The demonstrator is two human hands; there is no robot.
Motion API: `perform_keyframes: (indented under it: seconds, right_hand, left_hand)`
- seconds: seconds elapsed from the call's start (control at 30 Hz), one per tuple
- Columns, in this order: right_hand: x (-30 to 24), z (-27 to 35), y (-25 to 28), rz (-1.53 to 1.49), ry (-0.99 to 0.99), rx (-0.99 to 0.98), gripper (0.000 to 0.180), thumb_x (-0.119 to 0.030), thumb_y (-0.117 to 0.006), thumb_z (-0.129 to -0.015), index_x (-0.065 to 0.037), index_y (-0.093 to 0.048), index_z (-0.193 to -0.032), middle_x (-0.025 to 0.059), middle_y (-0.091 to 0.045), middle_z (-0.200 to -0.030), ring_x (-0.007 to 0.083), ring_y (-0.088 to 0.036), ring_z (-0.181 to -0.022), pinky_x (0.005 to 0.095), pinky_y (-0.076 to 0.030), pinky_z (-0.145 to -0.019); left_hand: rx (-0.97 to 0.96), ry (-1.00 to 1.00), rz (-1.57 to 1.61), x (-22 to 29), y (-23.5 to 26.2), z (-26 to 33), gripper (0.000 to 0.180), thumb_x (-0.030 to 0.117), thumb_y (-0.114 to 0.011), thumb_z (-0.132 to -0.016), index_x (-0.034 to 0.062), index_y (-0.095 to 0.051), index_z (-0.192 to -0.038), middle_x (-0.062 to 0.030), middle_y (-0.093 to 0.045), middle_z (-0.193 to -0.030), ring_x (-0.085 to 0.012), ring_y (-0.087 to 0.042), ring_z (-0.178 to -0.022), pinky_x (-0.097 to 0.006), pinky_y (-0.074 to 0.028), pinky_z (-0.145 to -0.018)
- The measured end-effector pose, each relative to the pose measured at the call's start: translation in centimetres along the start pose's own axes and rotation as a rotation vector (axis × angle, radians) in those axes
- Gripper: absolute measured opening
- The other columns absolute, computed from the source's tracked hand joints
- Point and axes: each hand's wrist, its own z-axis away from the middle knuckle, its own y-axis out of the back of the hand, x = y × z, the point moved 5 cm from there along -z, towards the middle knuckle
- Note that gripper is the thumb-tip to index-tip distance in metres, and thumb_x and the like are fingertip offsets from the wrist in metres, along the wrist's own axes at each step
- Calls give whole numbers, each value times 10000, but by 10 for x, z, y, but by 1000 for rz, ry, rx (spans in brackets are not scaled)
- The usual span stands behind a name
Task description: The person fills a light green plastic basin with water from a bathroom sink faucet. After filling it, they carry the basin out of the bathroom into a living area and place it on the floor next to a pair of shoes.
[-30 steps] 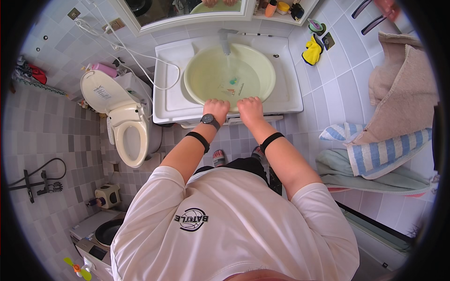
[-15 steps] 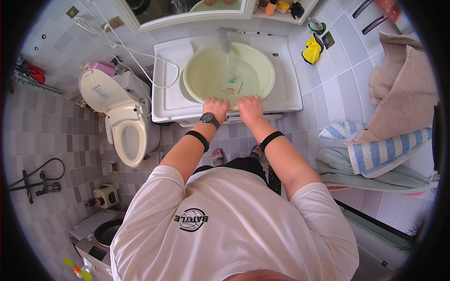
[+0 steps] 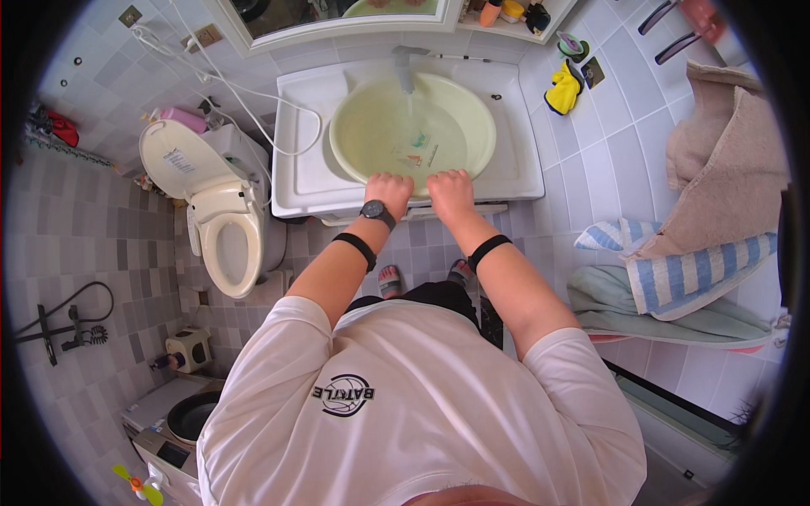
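A pale yellow-green plastic basin [image 3: 348,156] rests in the white sink [image 3: 295,181], with water in it. Above its far side a grey faucet [image 3: 406,72] runs a stream into the basin. My left hand [image 3: 391,191], with a dark watch at the wrist, is closed over the basin's near rim. Just to its right, my right hand [image 3: 451,192] grips the same rim, fingers curled. A small gap separates the two hands. Coloured printing shows on the basin's bottom through the water. The thumbs are hidden.
Left of the sink stands a toilet [image 3: 226,244] with its lid up. A white cable [image 3: 291,108] loops onto the counter's left side. Towels [image 3: 717,169] hang at the right, and yellow gloves [image 3: 564,87] hang on the wall. A mirror cabinet [image 3: 337,35] is above the sink.
The view has shifted very slightly. Both hands stay on the basin's rim, and the water keeps running.
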Motion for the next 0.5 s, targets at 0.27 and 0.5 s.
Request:
perform_keyframes:
  seconds: [0.27,0.5]
  right_hand:
    - [0,0,-1,-1,5,5,52,-70,-699,-718,-122,-699,-717,73,-705,-731,265,-709,-785,397,-494,-773]
    - [1,1,-2,-9,6,6,62,-57,-705,-710,-117,-701,-722,77,-705,-738,272,-709,-795,403,-495,-775]
  left_hand:
    - [10,0,4,0,0,1,34,128,-651,-807,146,-654,-779,-59,-711,-744,-272,-710,-773,-419,-517,-725]
    - [0,1,6,1,0,0,28,127,-651,-809,146,-655,-789,-61,-717,-752,-275,-713,-785,-420,-517,-731]
